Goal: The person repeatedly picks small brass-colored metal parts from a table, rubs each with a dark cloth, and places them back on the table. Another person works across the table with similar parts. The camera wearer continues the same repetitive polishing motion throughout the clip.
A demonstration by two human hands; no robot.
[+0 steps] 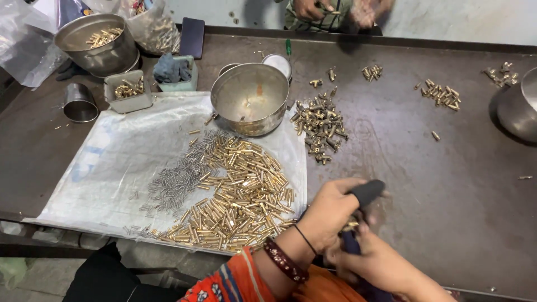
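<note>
My left hand (329, 215), with a black rubber cover on one finger and bangles on the wrist, is closed at the table's near edge. My right hand (383, 262) meets it from below, with something dark blue at its fingers. Between them both hands pinch a small brass part (351, 226). Just left of them lies a heap of brass tubes (240, 193) on a white plastic sheet (117, 162), with a spread of small grey steel springs (176, 180) beside it. A pile of brass fittings (320, 123) lies beyond my hands.
A steel bowl (250, 98) stands at the sheet's far edge. A steel pot (100, 42) with brass parts, small trays (128, 89), a steel cup (80, 103) and a phone (192, 37) are at far left. Smaller brass piles (442, 94) and another bowl (520, 109) are right. Another person's hands (330, 10) work opposite.
</note>
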